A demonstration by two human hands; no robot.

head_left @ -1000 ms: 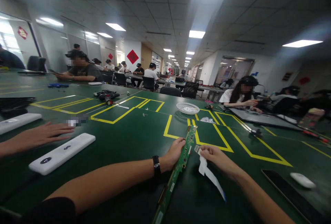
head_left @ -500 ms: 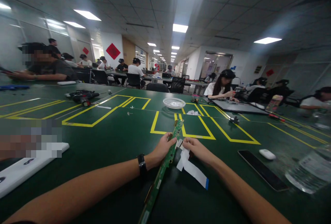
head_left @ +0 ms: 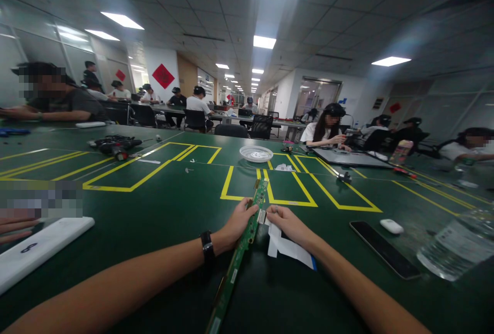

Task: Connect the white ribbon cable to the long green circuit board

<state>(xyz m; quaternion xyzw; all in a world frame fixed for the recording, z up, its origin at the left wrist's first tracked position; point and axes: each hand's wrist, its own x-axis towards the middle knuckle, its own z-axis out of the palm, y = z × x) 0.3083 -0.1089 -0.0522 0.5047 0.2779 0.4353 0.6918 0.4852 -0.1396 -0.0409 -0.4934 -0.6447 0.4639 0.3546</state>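
Observation:
My left hand (head_left: 236, 225) is closed around a long, narrow green circuit board (head_left: 232, 272), thumb on its upper face. The board slants from the lower edge of the view up toward the table's middle. Just right of the board, my right hand (head_left: 288, 225) pinches a white flat ribbon cable (head_left: 292, 249) near one end. That cable is folded, and its blue-tipped end (head_left: 314, 263) hangs below the right hand. A small pale connector (head_left: 262, 216) shows between the hands at the board's edge; whether the cable sits in it I cannot tell.
A white basket (head_left: 256, 154) stands ahead on the green table. To the right are a phone (head_left: 384, 249), a white earbud case (head_left: 391, 226) and a water bottle (head_left: 453, 246). A white bar (head_left: 46, 251) and another person's hand (head_left: 15, 226) are at left; a power drill (head_left: 118, 147) lies beyond.
The blue-tipped cable end has swung up and slightly right. Both hands keep their grip near the same spot on the board. The whole view has shifted a little.

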